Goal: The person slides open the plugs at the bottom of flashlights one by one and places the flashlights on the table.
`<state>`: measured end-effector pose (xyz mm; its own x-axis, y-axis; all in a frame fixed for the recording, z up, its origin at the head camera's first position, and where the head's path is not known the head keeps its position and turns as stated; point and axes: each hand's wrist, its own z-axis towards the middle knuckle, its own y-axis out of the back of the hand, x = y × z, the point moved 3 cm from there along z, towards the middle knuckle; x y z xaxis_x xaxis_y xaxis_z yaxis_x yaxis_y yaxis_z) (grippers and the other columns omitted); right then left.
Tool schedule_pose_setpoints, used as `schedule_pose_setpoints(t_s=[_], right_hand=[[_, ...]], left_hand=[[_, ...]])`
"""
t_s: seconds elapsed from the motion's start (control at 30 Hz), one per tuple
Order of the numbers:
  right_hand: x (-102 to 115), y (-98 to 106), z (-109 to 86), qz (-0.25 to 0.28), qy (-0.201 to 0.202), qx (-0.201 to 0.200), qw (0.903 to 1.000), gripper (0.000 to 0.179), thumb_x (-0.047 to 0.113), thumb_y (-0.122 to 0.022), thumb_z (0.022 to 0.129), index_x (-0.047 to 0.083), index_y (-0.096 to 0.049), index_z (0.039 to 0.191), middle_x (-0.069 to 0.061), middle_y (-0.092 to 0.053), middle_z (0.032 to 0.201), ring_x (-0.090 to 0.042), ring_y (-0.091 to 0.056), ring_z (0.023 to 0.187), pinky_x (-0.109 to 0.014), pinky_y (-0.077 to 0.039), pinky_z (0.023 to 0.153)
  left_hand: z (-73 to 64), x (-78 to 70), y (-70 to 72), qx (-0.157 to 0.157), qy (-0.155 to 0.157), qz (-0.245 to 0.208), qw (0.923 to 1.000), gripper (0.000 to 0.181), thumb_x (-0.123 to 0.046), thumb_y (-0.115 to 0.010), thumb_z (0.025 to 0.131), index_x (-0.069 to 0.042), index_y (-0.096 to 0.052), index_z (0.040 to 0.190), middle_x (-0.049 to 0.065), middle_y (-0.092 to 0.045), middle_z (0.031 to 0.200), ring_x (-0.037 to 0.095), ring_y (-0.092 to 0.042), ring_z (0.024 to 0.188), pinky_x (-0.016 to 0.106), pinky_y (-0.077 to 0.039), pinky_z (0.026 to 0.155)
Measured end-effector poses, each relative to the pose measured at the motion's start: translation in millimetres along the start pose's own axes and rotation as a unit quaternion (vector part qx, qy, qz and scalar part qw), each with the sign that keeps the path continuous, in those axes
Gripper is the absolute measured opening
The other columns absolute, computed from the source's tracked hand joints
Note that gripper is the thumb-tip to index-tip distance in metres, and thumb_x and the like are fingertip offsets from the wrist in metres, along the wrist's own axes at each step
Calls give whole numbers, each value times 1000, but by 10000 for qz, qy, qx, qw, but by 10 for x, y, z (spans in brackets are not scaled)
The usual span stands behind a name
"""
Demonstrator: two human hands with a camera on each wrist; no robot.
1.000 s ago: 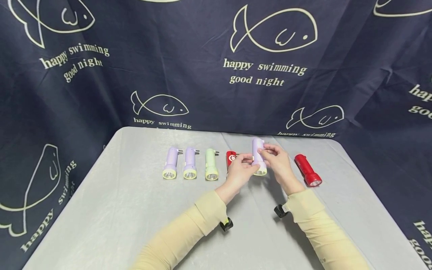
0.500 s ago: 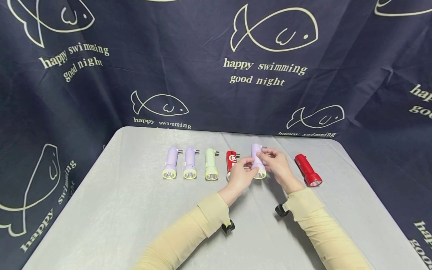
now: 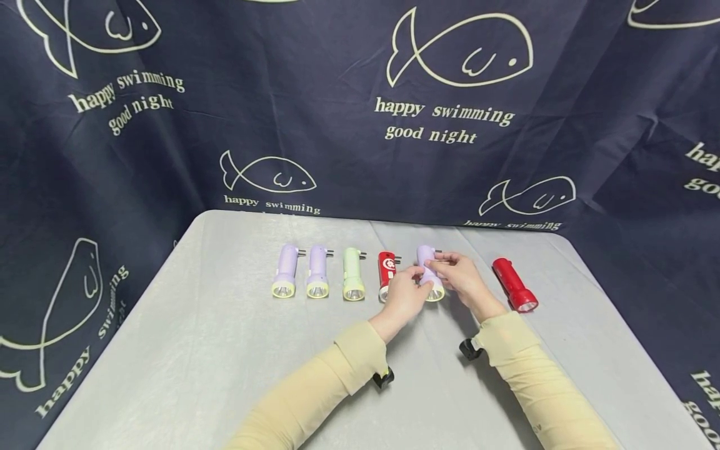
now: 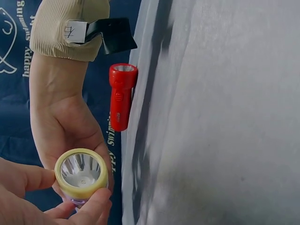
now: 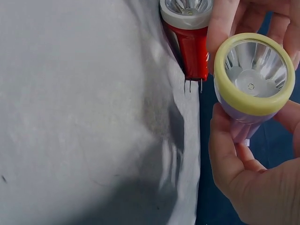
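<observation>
Both hands are on a purple flashlight [image 3: 425,254] with a yellow rim, its lens toward the person. My left hand [image 3: 404,292] pinches the lens end from the left. Fingers and thumb of my right hand [image 3: 464,279] hold the body from the right, below the plug prongs at its back end. The left wrist view shows the lens head [image 4: 82,174] between the left fingers and thumb. A red flashlight with a white rim [image 3: 387,269] lies just left of the held one, partly behind the left hand.
Left of these, in a row on the grey table [image 3: 197,350], lie a green flashlight [image 3: 352,269] and two purple flashlights [image 3: 317,265], lenses to the front. An all-red flashlight [image 3: 513,281] lies slanted to the right. A dark curtain [image 3: 337,94] hangs behind.
Both hands have brought the purple flashlight down toward the table and slightly nearer the person, level with the row. The white-rimmed red flashlight shows more. The other flashlights have stayed put.
</observation>
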<state>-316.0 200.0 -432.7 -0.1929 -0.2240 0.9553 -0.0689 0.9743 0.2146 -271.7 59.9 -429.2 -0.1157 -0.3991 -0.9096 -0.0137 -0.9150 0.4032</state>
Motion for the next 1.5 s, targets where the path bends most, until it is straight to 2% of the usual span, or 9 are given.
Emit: schedule_pose_setpoints(t_s=[0.1, 0.23, 0.5, 0.63, 0.87, 0.97, 1.13, 1.3, 1.5], right_hand=[[-9, 1, 2, -44, -32, 44, 10000, 56, 18, -65, 88, -10, -43, 131, 7, -57, 81, 0, -55, 65, -17, -51, 57], [-27, 3, 18, -81, -112, 59, 9999, 56, 18, -65, 88, -9, -44, 131, 8, -57, 80, 0, -54, 64, -17, -51, 57], [-143, 7, 110, -36, -208, 133, 9997, 55, 17, -66, 87, -11, -44, 129, 6, -59, 84, -2, -56, 66, -20, -54, 61], [-199, 7, 142, -85, -223, 185, 9995, 55, 17, -65, 88, -12, -44, 129, 4, -58, 87, -2, -54, 67, -19, -54, 62], [-236, 17, 148, -213, -238, 241, 9992, 54, 18, -64, 88, -11, -44, 128, 4, -57, 87, -3, -54, 67, -20, -54, 60], [-246, 13, 149, -249, -269, 255, 9990, 55, 18, -65, 88, -11, -44, 128, 4, -57, 87, -3, -54, 67, -20, -54, 60], [-244, 6, 150, -381, -217, 206, 9988, 55, 19, -66, 87, -11, -44, 127, 3, -58, 85, -4, -57, 68, -21, -55, 59], [-217, -4, 134, -504, -196, 117, 9985, 54, 17, -67, 86, -11, -45, 127, 2, -57, 82, -4, -57, 66, -21, -55, 57], [-196, -33, 131, -674, -163, 95, 9976, 52, 15, -66, 86, -11, -46, 126, 0, -57, 84, -3, -57, 66, -22, -55, 59]], left_hand=[[2, -29, -11, 72, -154, 381, 9991, 37, -15, -68, 84, 1, -63, 116, 14, -67, 106, 20, -64, 92, 25, -52, 78], [1, -58, -21, 207, -169, 880, 9958, 43, -18, -70, 83, 2, -61, 120, 17, -64, 110, 25, -60, 103, 30, -51, 87], [32, -68, -58, 490, -307, 1590, 9856, 39, -18, -68, 85, 1, -62, 119, 15, -66, 111, 24, -60, 108, 29, -50, 92], [44, -49, -88, 529, -370, 1795, 9816, 37, -17, -69, 85, 1, -63, 117, 13, -66, 112, 24, -59, 109, 28, -49, 93], [24, -10, -145, 581, -232, 1772, 9822, 36, -16, -67, 87, 1, -62, 118, 14, -65, 111, 23, -59, 107, 29, -49, 91], [11, 3, -163, 574, -264, 1878, 9802, 35, -16, -66, 87, 1, -62, 118, 14, -65, 110, 23, -59, 105, 29, -50, 90], [-14, 16, -182, 526, -550, 2269, 9709, 31, -16, -65, 88, -1, -63, 115, 12, -63, 103, 19, -59, 97, 25, -51, 84], [-37, 24, -203, 423, -976, 2703, 9569, 26, -16, -64, 89, -2, -64, 112, 10, -60, 100, 18, -60, 91, 24, -53, 79], [-63, 23, -204, 402, -1139, 3035, 9451, 28, -15, -63, 89, -4, -62, 115, 11, -58, 103, 20, -61, 88, 26, -53, 77]])
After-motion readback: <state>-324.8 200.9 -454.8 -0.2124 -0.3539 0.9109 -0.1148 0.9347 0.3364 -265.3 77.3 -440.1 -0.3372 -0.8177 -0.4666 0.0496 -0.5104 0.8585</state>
